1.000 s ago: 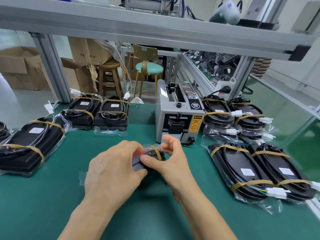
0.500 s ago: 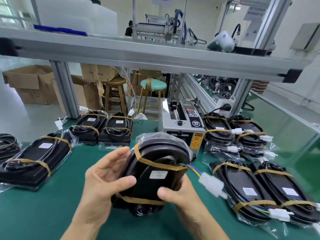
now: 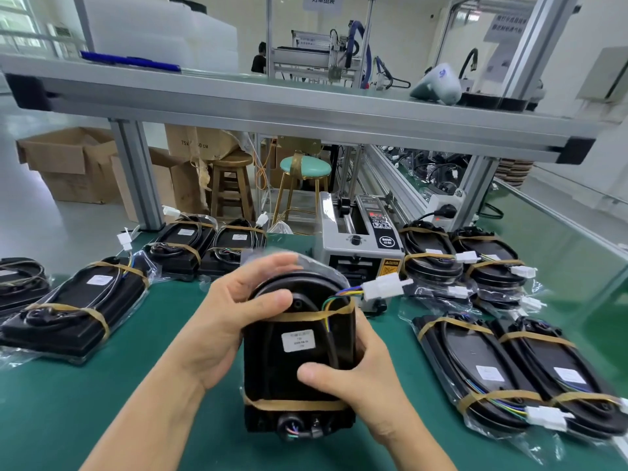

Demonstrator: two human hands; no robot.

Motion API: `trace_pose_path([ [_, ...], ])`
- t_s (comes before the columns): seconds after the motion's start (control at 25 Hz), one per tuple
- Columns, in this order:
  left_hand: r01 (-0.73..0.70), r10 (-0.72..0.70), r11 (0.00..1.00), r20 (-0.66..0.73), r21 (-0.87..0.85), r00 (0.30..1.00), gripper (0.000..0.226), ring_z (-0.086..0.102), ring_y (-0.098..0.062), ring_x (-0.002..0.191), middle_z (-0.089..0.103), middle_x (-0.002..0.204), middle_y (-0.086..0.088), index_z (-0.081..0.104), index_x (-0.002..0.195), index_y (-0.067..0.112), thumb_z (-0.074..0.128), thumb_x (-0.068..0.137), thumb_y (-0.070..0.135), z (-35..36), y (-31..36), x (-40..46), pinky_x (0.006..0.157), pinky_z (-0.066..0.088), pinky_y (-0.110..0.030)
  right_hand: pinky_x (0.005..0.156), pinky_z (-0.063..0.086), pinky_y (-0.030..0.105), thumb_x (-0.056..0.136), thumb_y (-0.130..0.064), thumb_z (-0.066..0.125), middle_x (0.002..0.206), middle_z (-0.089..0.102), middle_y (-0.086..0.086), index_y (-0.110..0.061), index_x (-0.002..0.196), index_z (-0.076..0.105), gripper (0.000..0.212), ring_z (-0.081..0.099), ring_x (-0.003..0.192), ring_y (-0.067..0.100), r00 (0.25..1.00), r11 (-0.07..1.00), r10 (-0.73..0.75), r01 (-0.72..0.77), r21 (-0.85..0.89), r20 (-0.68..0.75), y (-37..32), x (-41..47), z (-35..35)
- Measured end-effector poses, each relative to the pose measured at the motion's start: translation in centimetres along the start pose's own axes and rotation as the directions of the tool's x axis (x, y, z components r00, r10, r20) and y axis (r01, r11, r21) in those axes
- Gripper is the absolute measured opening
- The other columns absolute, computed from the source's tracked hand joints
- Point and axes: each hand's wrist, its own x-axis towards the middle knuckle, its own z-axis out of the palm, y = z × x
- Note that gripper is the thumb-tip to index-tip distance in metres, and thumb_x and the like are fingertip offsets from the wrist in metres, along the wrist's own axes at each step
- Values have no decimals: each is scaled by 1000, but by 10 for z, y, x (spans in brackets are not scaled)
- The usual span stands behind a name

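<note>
I hold a black oval unit in a clear plastic bag upright above the green table. Two brown tape bands wrap it, and a white label sits on its face. Coloured wires lead from it to a white connector sticking out at the upper right. My left hand grips its upper left side, thumb on the face. My right hand grips its lower right side, thumb across the front.
Several identical bagged units lie on the left, at the back and on the right. A grey tape dispenser stands behind the held unit. An aluminium shelf runs overhead. Stools and cardboard boxes stand beyond the table.
The unit came up off the table, was tipped face-on toward me and then turned with its rounded end upward. My view tilted upward.
</note>
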Motion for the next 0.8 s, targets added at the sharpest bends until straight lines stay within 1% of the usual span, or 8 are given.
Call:
trace_pose_path([
  [0.08, -11, 10, 997, -15, -79, 1000, 53, 63, -21, 110, 66, 121, -6, 67, 117, 23, 79, 66, 24, -2, -2, 2, 84, 52, -24, 89, 51, 24, 61, -8, 86, 122, 66, 1, -40, 133, 47, 88, 63, 113, 17, 996, 998, -46, 43, 39, 78, -3, 3, 1],
  [0.16, -13, 12, 995, -12, -99, 1000, 51, 63, -21, 110, 66, 121, -8, 68, 117, 21, 75, 67, 19, -4, -6, 2, 84, 53, -25, 96, 49, 26, 62, -7, 84, 131, 61, 0, -40, 140, 40, 95, 59, 121, 18, 993, 994, -87, 81, 79, 82, -4, 10, -1],
  [0.36, -26, 28, 996, 29, -82, 999, 43, 62, -24, 113, 63, 126, -9, 68, 116, 15, 77, 74, 15, -18, -11, -2, 86, 52, -27, 96, 48, 29, 62, -10, 80, 130, 62, 2, -29, 121, 62, 65, 59, 121, 21, 988, 980, -153, 148, 130, 33, -3, 24, 9],
  [0.44, -17, 17, 996, 2, -93, 1000, 36, 63, -25, 110, 63, 125, -11, 69, 114, 12, 71, 78, 10, -22, -14, -1, 85, 53, -28, 101, 47, 34, 64, -8, 78, 125, 66, 2, -29, 112, 68, 53, 58, 122, 21, 972, 970, -231, 234, 66, -49, -3, 30, 15],
  [0.52, 20, -29, 990, -66, -136, 997, 33, 66, -27, 101, 65, 119, -16, 70, 111, 10, 67, 77, 12, -26, -18, 0, 81, 55, -31, 101, 47, 34, 68, -3, 74, 123, 67, 1, -36, 109, 70, 52, 58, 121, 19, 965, 969, -247, 249, 5, -90, -2, 37, 23],
  [0.64, 76, -106, 985, -197, -153, 975, 28, 69, -26, 86, 70, 107, -17, 73, 102, 13, 66, 76, 15, -39, -18, 4, 73, 58, -34, 103, 45, 26, 76, 1, 72, 141, 52, -5, -44, 123, 59, 66, 50, 129, 10, 989, 991, -132, 131, -20, -73, 7, 38, 31],
  [0.72, 132, -189, 970, -300, -202, 935, 24, 71, -25, 78, 72, 98, -16, 75, 97, 17, 62, 76, 15, -58, -15, 10, 70, 59, -37, 100, 48, 24, 78, -9, 78, 142, 46, -19, -45, 134, 42, 76, 48, 129, 2, 997, 996, 82, -82, -41, 9, 19, 30, 33],
  [0.8, 180, -262, 953, -364, -244, 894, 24, 71, -25, 75, 73, 92, -14, 75, 95, 20, 60, 77, 16, -82, -11, 15, 70, 58, -40, 85, 56, 28, 73, -28, 82, 131, 48, -24, -51, 135, 35, 81, 63, 111, 4, 936, 949, 315, -307, -72, 159, 28, 22, 38],
])
